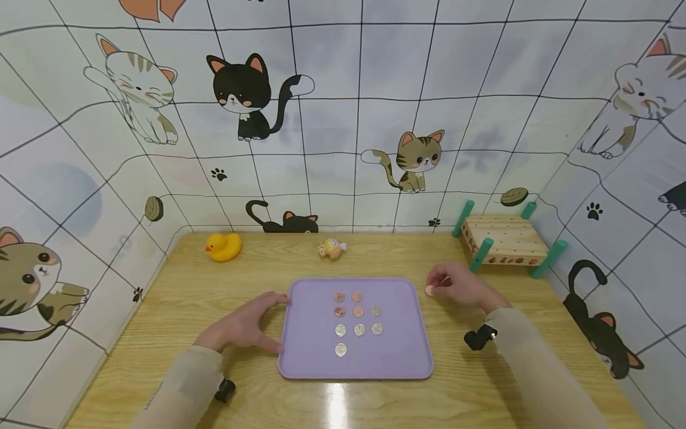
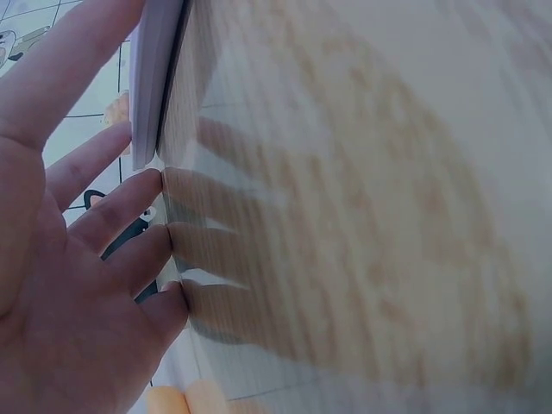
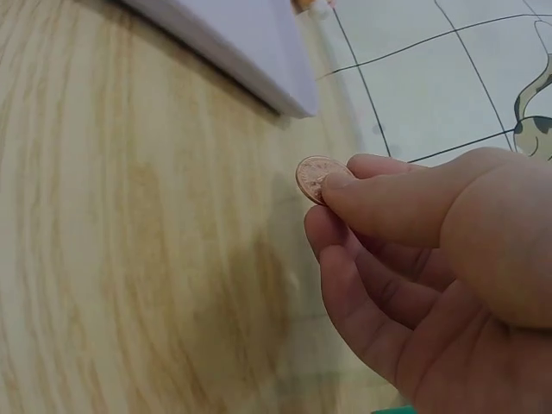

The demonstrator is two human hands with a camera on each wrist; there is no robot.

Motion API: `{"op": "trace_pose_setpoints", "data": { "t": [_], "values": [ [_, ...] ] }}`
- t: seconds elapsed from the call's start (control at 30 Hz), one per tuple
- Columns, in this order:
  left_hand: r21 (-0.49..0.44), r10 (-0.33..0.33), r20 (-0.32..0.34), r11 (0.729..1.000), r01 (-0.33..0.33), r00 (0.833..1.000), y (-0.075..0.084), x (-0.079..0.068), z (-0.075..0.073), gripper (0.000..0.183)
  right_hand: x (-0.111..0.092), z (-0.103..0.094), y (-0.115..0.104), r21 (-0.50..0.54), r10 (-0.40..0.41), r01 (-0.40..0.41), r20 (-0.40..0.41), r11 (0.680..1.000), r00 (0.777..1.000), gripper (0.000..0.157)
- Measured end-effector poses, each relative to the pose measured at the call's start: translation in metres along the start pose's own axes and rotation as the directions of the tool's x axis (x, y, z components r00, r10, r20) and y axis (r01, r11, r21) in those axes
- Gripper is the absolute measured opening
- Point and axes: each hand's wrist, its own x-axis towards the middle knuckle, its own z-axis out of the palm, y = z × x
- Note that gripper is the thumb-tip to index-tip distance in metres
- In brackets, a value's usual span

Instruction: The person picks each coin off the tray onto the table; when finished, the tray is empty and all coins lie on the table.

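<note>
Between thumb and fingers my right hand (image 1: 455,285) pinches a copper coin (image 3: 316,178), held just off the right edge of a lilac tray (image 1: 386,360). Copper coins (image 1: 339,297) and silver coins (image 1: 340,350) lie flat in loose rows on the tray's middle. At the tray's left edge, my left hand (image 1: 248,322) has its fingers spread, with thumb and fingertips touching the rim. In the left wrist view its palm (image 2: 78,302) holds nothing.
A yellow rubber duck (image 1: 223,246) sits at the back left, a small figurine (image 1: 332,249) behind the tray. Back right stands a wooden rack (image 1: 504,238) with green legs, close to my right hand. A cat-patterned cloth (image 1: 332,119) walls the table.
</note>
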Motion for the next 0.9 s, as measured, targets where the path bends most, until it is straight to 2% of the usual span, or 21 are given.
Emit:
{"op": "trace_pose_setpoints", "data": {
  "t": [0.3,0.6,0.8,0.9],
  "values": [
    [0.002,0.057,-0.001,0.998,-0.057,0.998,-0.002,0.0,0.001,0.099,0.001,0.006,0.004,-0.059,0.005,-0.004,0.021,0.998,1.0,0.004],
    [0.013,0.046,-0.005,0.999,-0.046,0.999,-0.002,-0.001,0.0,0.1,0.003,0.007,-0.007,-0.09,0.027,-0.025,0.025,0.996,0.999,0.005],
    [0.002,-0.007,-0.004,1.0,0.007,1.0,0.0,-0.002,0.0,0.1,0.005,0.008,-0.005,-0.12,0.024,-0.021,0.022,0.993,0.999,0.004],
    [0.005,0.009,-0.007,1.0,-0.009,1.0,0.0,-0.002,0.0,0.1,0.007,0.008,-0.005,-0.12,0.029,-0.025,0.026,0.992,0.999,0.004]
  ]
}}
